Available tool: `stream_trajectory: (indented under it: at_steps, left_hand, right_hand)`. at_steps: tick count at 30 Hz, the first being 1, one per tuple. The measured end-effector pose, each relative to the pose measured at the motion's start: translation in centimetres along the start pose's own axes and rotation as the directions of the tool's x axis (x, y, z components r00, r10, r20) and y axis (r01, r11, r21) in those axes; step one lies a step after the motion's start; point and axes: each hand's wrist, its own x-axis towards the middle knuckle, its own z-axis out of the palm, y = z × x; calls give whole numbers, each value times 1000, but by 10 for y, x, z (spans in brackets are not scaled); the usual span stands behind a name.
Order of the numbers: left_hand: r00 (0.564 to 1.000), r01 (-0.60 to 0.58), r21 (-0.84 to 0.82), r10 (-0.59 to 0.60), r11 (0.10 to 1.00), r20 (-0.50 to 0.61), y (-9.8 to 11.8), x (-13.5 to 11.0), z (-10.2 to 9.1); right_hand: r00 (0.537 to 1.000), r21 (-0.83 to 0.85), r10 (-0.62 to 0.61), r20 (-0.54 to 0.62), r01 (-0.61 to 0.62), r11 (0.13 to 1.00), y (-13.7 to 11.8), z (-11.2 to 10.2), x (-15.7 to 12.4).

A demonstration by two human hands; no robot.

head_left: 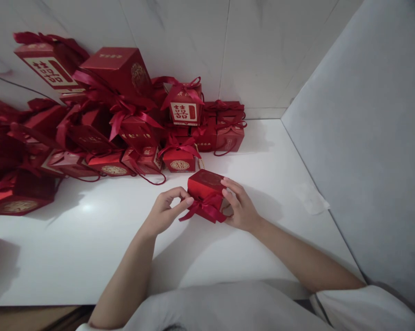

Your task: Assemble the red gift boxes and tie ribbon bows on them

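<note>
A small red gift box (207, 183) lies tilted on the white table, between my two hands. Its dark pink ribbon bow (206, 208) faces me. My left hand (168, 209) is at the box's left side, with thumb and forefinger pinched at the left end of the bow. Around the right side of the box curve the fingers of my right hand (240, 207), two of them resting near its top edge. The underside of the box and some fingertips are hidden.
Many similar red boxes with ribbons and cord handles are heaped along the tiled wall (193, 41), among them a tall box (116, 73). A white panel (366, 115) borders the table (118, 257) on the right. A crumpled white tissue (313, 198) lies by that edge.
</note>
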Motion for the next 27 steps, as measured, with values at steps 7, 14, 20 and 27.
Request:
stream_trajectory:
  at_steps: [7, 14, 20, 27]
  left_hand:
    - [993, -59, -353, 18, 934, -117, -10, 2, -1]
    - [974, -182, -217, 146, 959, -174, -11, 0, 5]
    - [948, -126, -40, 108, 991, -299, -12, 5, 23]
    - [933, -68, -137, 14, 988, -359, -19, 9, 28]
  right_hand:
    - [985, 238, 79, 151, -114, 965, -1, 0, -4]
    - [969, 313, 155, 191, -210, 926, 0, 2, -8]
    - [949, 318, 234, 211, -293, 902, -4, 2, -3]
    - [980, 203, 186, 67, -196, 959, -6, -6, 4]
